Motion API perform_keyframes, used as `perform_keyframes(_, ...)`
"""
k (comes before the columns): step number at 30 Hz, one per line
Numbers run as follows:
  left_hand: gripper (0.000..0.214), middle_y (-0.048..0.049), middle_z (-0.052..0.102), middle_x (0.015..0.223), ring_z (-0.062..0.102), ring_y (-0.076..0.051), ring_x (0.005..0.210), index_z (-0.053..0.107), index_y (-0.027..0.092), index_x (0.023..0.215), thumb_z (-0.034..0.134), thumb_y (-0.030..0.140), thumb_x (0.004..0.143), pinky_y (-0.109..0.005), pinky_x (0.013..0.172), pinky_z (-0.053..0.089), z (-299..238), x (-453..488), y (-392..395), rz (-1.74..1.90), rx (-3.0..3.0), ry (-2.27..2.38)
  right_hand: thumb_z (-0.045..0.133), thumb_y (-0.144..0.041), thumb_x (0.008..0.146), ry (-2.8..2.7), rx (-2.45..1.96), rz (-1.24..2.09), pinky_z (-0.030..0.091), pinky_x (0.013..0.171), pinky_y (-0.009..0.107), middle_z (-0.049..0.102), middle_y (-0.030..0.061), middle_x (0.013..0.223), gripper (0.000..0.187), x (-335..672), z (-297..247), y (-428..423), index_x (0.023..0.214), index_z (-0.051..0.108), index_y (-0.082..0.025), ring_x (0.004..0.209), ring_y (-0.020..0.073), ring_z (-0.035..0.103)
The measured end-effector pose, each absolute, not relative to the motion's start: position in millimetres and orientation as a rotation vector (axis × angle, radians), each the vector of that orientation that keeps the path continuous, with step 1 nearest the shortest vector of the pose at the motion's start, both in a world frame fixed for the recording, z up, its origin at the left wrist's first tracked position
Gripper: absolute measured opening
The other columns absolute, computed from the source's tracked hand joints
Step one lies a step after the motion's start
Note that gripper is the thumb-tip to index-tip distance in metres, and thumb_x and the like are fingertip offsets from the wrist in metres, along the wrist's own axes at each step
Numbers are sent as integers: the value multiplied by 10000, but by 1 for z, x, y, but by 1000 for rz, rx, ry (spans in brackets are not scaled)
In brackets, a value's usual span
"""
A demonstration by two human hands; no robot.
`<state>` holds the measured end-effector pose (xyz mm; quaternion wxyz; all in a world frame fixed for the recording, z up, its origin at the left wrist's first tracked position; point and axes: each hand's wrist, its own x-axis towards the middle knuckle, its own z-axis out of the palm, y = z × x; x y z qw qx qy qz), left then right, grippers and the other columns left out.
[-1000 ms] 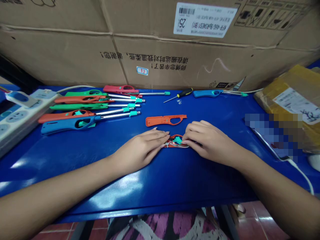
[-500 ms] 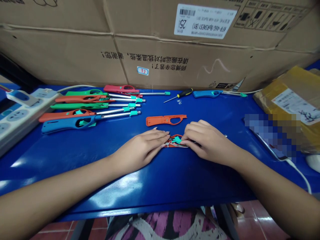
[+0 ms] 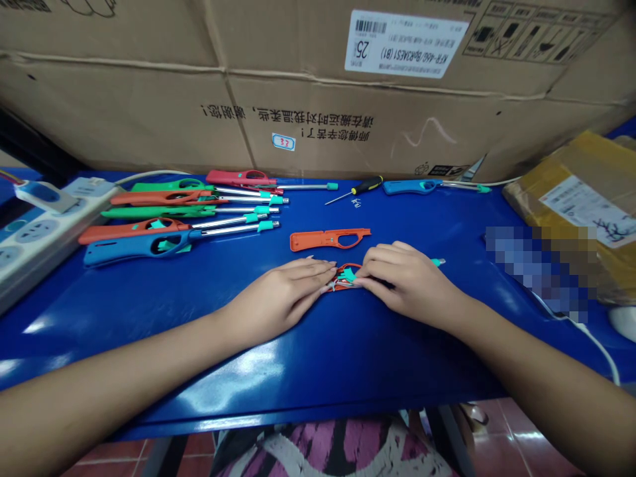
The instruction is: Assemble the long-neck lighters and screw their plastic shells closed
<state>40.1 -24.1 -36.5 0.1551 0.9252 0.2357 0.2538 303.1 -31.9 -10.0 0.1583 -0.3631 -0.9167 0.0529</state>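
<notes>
One orange cover [image 3: 308, 240] lay detached on the blue table [image 3: 298, 381]. I found the filled shell [image 3: 342, 288] just nearer, between both hands, its wires [image 3: 344, 283] exposed. The left hand [image 3: 291, 286] lay flattened over its left end; its grip I could not tell. The right hand [image 3: 411, 273] had thumb and forefinger nearly closed at the green trigger [image 3: 348, 274], hold unconfirmed. I judged the work partway: contents in, cover off, screw-like pieces [image 3: 356, 201] loose beside the screwdriver [image 3: 366, 186].

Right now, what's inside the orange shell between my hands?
A teal piece and pale strands show in the orange shell; your left hand and right hand cover its ends, hiding what's there.
</notes>
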Motion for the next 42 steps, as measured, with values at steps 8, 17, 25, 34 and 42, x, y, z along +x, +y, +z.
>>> perform_keyframes(8, 323, -103, 686, 1328, 651, -225, 1244, 645, 136, 1307, 495, 206, 1030, -453, 1120, 516, -36, 39, -23, 721, 2652, 668, 543, -218, 1006, -2655, -1027, 358, 356, 807, 331, 678, 30, 922, 163, 311, -1, -30, 951, 693, -191, 884, 171, 584)
perform_keyframes(17, 323, -109, 690, 1320, 652, -226, 1247, 650, 145, 1307, 500, 203, 1027, -451, 1110, 525, -35, 40, -23, 748, 2631, 644, 443, -179, 1027, -2786, -891, 0, 314, 751, 350, 635, 47, 820, 270, 307, -1, -30, 891, 675, -152, 793, 189, 510)
perform_keyframes(25, 332, -98, 687, 1328, 657, -229, 1239, 638, 179, 1328, 505, 208, 1026, -465, 1098, 535, -35, 40, -23, 745, 2624, 652, 448, -208, 1033, -2759, -942, 14, 335, 748, 348, 669, 59, 839, 285, 307, -3, -30, 888, 689, -162, 803, 187, 564)
perform_keyframes(34, 310, -105, 698, 1275, 644, -232, 1194, 626, 154, 1307, 524, 207, 1019, -433, 1047, 559, -35, 40, -23, 761, 2578, 690, 616, -221, 964, -2546, -1092, 619, 410, 857, 355, 690, 31, 989, 121, 313, 3, -28, 947, 736, -219, 940, 172, 635)
perform_keyframes(42, 390, -124, 665, 1219, 610, -213, 1135, 533, 173, 1410, 494, 152, 1022, -395, 969, 564, -31, 39, -23, 754, 2513, 624, 769, -269, 830, -2255, -1239, 867, 456, 690, 283, 630, 13, 885, 139, 309, -2, -26, 908, 675, -201, 780, 144, 561)
